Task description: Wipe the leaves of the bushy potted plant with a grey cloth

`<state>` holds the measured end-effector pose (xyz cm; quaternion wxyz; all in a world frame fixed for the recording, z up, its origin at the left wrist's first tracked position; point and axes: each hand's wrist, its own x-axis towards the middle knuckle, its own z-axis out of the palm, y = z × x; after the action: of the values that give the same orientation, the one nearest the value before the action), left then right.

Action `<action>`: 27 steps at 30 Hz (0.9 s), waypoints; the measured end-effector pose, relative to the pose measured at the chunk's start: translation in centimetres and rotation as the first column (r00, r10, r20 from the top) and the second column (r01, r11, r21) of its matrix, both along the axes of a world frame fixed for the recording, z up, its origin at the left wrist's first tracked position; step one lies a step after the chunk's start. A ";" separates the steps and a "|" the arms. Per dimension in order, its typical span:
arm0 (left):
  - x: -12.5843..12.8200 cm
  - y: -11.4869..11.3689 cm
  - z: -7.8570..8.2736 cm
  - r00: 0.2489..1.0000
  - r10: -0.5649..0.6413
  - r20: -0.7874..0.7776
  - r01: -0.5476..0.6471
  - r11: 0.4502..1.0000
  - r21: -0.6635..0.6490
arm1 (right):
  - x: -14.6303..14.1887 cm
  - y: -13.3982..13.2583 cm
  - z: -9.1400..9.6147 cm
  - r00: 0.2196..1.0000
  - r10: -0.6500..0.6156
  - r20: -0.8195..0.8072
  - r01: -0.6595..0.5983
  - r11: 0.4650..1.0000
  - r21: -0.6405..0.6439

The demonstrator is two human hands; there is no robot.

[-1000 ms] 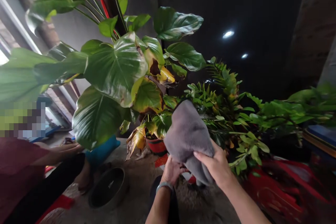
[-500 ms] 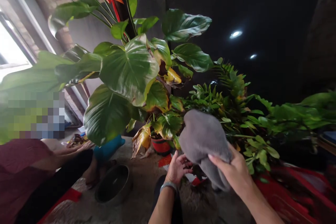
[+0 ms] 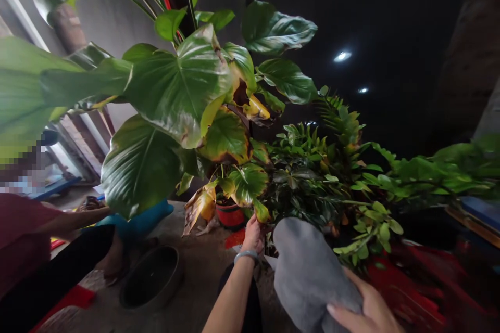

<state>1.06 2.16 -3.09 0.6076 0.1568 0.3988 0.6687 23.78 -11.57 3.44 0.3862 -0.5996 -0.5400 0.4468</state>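
Note:
A soft grey cloth (image 3: 308, 270) hangs bunched from my right hand (image 3: 369, 304), the thumb pressed over it and the other fingers largely hidden. My left hand (image 3: 253, 235), with a pale bangle at the wrist, reaches to the low edge of the large potted plant. Its fingers are closed at a small yellow-green leaf (image 3: 261, 210), though the fingertips are partly hidden. Above it spread broad green leaves (image 3: 182, 80), some browned at the edges, over a red pot (image 3: 231, 216) with a dark band.
A dark round basin (image 3: 150, 277) sits on the floor (image 3: 195, 291) at the left. Beyond it is another person in a dark red top (image 3: 23, 229). Dense smaller foliage (image 3: 312, 166) stands before a shiny black panel (image 3: 371, 26). Red material (image 3: 406, 281) lies at the lower right.
My left hand has moved up to the small low leaf, its fingers going from spread to closed. The cloth in my right hand has come lower and nearer. The view has tilted down.

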 end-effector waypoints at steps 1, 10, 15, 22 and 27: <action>0.0 -0.1 -0.1 1.000 -0.007 0.007 0.007 1.000 0.005 | -0.2 0.4 0.7 1.000 -0.025 0.006 0.025 1.000 -0.007; 0.5 -1.5 -1.3 0.994 -0.111 0.002 0.111 0.994 -0.018 | -3.9 5.4 8.4 0.961 -0.236 -0.146 0.264 0.939 0.221; 0.2 -1.9 -1.5 0.987 -0.157 -0.010 0.157 0.987 -0.012 | -7.2 7.1 4.9 0.984 -0.139 -0.115 0.161 0.965 0.209; -0.6 -1.6 -1.9 0.974 -0.223 -0.039 0.220 0.973 -0.062 | -2.9 1.1 0.2 0.999 -0.020 0.035 0.020 1.000 0.006; -0.3 -2.2 -1.5 0.965 -0.252 -0.073 0.250 0.968 -0.034 | -4.1 4.9 7.2 0.985 -0.131 -0.112 0.156 0.954 0.257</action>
<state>0.77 -0.07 -4.60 0.6736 0.2242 0.4070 0.5748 19.63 -6.69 10.60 0.5193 -0.5588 -0.5312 0.3687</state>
